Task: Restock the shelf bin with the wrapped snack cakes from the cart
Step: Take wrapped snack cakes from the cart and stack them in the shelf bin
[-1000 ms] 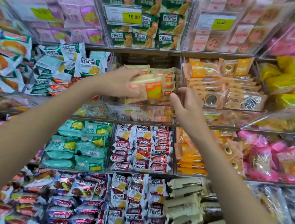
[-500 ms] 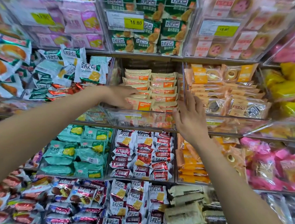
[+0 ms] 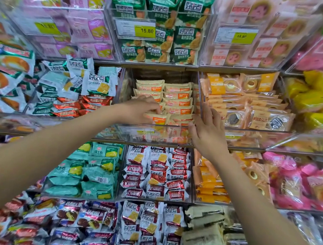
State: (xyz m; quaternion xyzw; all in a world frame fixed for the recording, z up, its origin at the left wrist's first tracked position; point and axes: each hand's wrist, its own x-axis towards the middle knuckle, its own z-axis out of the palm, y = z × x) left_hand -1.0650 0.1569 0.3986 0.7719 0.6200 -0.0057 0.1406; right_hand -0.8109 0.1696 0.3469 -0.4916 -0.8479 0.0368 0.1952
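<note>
Inside the clear shelf bin (image 3: 155, 139), your left hand (image 3: 140, 108) curls its fingers on a cream-and-orange wrapped snack cake (image 3: 156, 119) at the stack's front. Just right, your right hand (image 3: 206, 130) hovers at the bin's front edge with fingers loosely spread, holding nothing.

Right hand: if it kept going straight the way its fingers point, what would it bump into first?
Probably the stacked cream-and-orange snack cakes in the clear shelf bin. The right hand hovers open at the bin's right front, fingers aimed up and inward. Depth is unclear; the bin's clear right wall could come first.
</note>
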